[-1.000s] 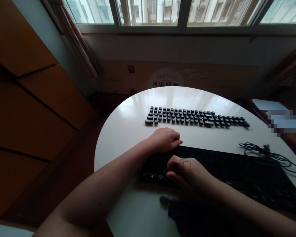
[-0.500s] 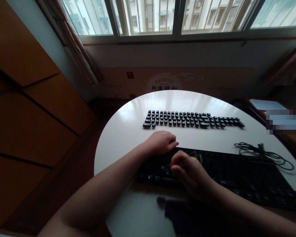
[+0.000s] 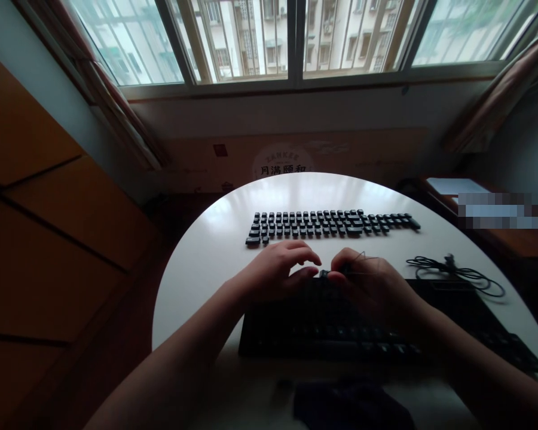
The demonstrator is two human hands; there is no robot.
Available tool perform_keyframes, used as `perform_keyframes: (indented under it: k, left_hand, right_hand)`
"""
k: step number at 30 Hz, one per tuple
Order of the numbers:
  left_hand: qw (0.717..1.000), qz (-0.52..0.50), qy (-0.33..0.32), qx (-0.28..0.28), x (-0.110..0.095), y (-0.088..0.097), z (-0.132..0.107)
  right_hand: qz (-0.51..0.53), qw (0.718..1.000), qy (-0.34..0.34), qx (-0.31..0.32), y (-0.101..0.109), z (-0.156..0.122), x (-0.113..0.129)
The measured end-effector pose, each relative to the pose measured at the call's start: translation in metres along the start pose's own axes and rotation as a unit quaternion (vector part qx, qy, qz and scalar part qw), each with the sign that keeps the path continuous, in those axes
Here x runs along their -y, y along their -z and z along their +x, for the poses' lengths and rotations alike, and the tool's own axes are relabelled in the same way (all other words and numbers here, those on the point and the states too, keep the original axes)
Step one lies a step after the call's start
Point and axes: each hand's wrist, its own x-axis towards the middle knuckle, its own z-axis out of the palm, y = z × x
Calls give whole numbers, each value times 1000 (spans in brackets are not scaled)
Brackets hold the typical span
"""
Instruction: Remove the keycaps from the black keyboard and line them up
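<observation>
My right hand [image 3: 370,283] is closed around a wire keycap puller [image 3: 362,255], whose thin wire loop sticks up above the fingers. A small black keycap [image 3: 324,274] shows at the fingertips of that hand. Facing it, my left hand [image 3: 284,266] has thumb and fingers parted, with their tips very near the keycap; whether they touch it I cannot tell. Both hands are over the back part of a black keyboard [image 3: 273,328], which is dark and partly hidden by my right hand and forearm. Rows of loose black keycaps [image 3: 354,230] stand on the table beyond.
A coiled black cable [image 3: 457,270] lies at the keyboard's back right. Near me on the white round table [image 3: 183,280] is a dark cloth [image 3: 349,406]. A wooden surface with papers [image 3: 457,186] stands to the right, and an orange-brown cabinet [image 3: 27,257] to the left.
My right hand has risen from the keyboard's front keys toward its back edge, and a keycap now shows at its fingertips. My left hand has opened its fingers. The camera view has shifted.
</observation>
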Motion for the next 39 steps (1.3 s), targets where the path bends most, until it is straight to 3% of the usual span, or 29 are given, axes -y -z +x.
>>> perform_keyframes:
  k: [3,8,12,18,22,25,27,30,35,39]
  left_hand:
    - [999,-33,-16,-8,-5,-4,0]
    - [1000,7,-21,13,-3,-14,1]
    - [1000,-1,-16,8,-1,-16,1]
    - [1000,-11,-3,9,-2,-19,3]
    - [999,0,0,37,-3,-19,4]
    - [999,11,-2,44,2,-15,3]
    - [1000,17,1,26,9,-10,2]
    - [997,37,32,-54,27,-1,-1]
    - [961,108,155,-204,62,14,-6]
    - [951,149,163,-214,74,17,-10]
  right_hand:
    - [-17,1000,16,-9,5,3,-6]
    - [-15,997,73,32,3,3,-9]
    - [-24,994,107,28,2,4,-10]
    - [-40,991,120,37,0,6,-5]
    - [-64,989,115,60,-2,6,-5]
    - [-87,988,116,43,-2,7,-7]
    - [-105,987,122,25,-1,8,-7]
    - [-113,986,122,30,-3,7,-5]
    - [-75,984,143,73,-12,6,-1]
    - [-60,982,159,78,-17,5,-1]
